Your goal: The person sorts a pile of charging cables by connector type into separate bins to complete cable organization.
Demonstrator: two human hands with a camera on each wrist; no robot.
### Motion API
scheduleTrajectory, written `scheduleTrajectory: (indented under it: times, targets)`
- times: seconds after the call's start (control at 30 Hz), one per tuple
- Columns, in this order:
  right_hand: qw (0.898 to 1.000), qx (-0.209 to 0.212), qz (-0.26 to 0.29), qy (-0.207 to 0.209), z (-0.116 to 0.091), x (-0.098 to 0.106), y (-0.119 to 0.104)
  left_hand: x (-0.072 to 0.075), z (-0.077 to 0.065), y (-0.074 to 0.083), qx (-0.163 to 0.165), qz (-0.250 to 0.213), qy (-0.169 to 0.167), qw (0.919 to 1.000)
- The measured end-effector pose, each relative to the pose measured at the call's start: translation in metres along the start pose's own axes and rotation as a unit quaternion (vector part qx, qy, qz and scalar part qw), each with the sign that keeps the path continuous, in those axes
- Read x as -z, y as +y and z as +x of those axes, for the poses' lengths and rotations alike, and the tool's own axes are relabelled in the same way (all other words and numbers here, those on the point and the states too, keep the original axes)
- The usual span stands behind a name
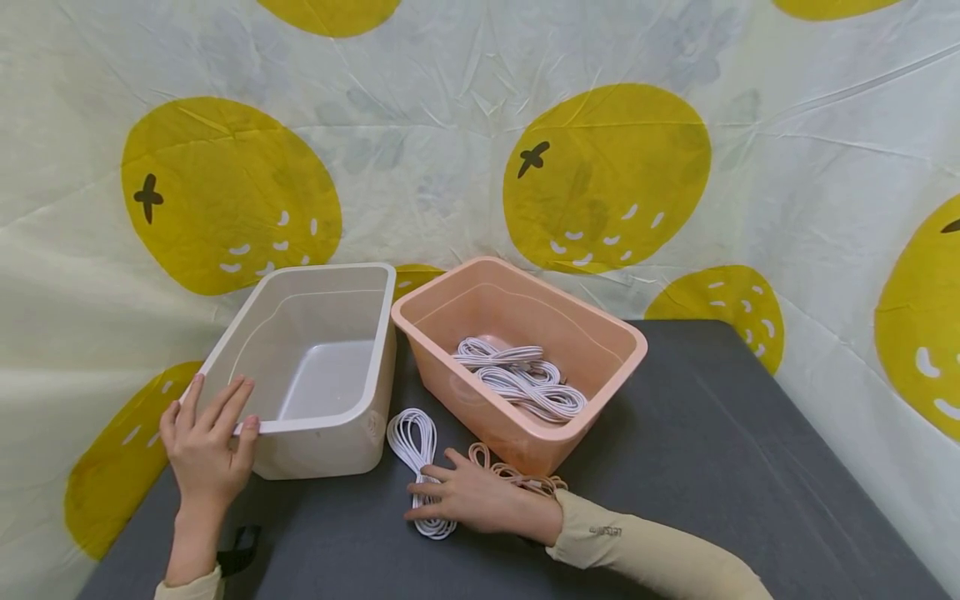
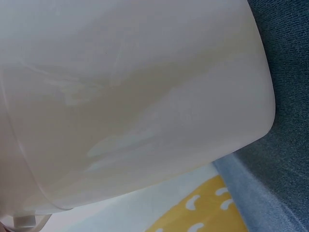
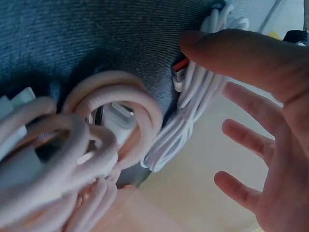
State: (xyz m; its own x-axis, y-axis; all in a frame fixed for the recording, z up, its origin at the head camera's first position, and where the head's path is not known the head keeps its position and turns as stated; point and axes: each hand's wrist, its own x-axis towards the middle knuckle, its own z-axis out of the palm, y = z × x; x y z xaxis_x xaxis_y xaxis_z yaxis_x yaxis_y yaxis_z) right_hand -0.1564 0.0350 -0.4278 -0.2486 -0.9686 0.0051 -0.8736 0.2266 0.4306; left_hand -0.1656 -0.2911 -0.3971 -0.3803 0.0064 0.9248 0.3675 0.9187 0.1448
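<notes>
A coiled white cable [image 1: 411, 435] lies on the table between two bins. Over its near half, my right hand [image 1: 487, 498] reaches with fingers spread. In the right wrist view the thumb overlaps the white bundle, which has a USB plug with an orange insert, and the other fingers stand apart. My left hand [image 1: 206, 446] rests on the near left rim of a light grey bin [image 1: 322, 454], its fingers extended over the edge. The left wrist view shows mostly that bin's outer wall [image 2: 159, 111]. Beside my right wrist lies a coiled pink cable [image 3: 154, 113], partly hidden by the hand in the head view.
A pink bin [image 1: 468, 404] stands angled to the right of the grey one, with several white cable bundles [image 1: 532, 392] inside. Both stand on a dark table [image 1: 712, 467]. Behind hangs a pale curtain [image 1: 435, 167] with yellow fruit prints.
</notes>
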Motion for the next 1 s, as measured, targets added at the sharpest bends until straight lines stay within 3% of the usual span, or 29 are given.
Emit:
scheduleTrajectory:
  times: [0.37, 0.77, 1.0]
  targets:
    - [0.999, 0.001, 0.017, -0.027, 0.005, -0.004, 0.0, -0.001, 0.001, -0.001, -0.004, 0.0, 0.012, 0.9999]
    - [0.998, 0.037, 0.057, -0.004, 0.01, -0.004, -0.005, -0.002, 0.0, -0.002, -0.003, 0.002, 0.013, 0.9999]
    - [0.995, 0.034, 0.087, -0.046, 0.012, -0.005, -0.002, -0.003, 0.0, -0.002, -0.001, 0.002, 0.012, 0.9999]
